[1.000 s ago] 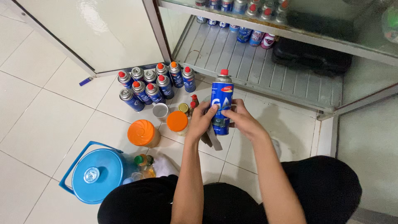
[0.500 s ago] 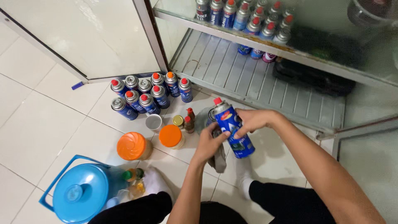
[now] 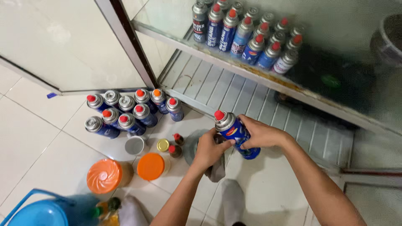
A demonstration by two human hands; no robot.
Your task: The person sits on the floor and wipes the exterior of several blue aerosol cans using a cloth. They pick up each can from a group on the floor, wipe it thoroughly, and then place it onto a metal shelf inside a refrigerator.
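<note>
can: blue gas can (image 3: 234, 133) w/ red cap, being held tilted just above the tiled floor (image 3: 37, 138), cap pointing up-left, right in front of the open cabinet.
right hand: right hand (image 3: 260, 134) is wrapping round the can body from the far side, fingers curled shut on it.
left hand: left hand (image 3: 208, 149) is closing on a grey cloth (image 3: 215, 169) & pressing it against the near side of the can; cloth is hanging down below the fist.
step (my read): looks like the can is getting wiped. Doing it well = right hand keeping a firm grip on the body, turning the can bit by bit so the cloth is reaching all round, incl. rim under the cap.
care: keeping fingers off the red cap; keeping the can tilted away from the small bottles (image 3: 176, 144) & orange lids (image 3: 150, 166) sitting just beside the left hand, so nothing is getting knocked.
nearby: group of cans (image 3: 125, 113) standing upright on the floor to the left, well apart from the hands; more cans (image 3: 247, 35) lined up on the glass shelf (image 3: 176, 35) above.
hidden: can't tell how clean the can's underside is — right hand is covering it.
</note>
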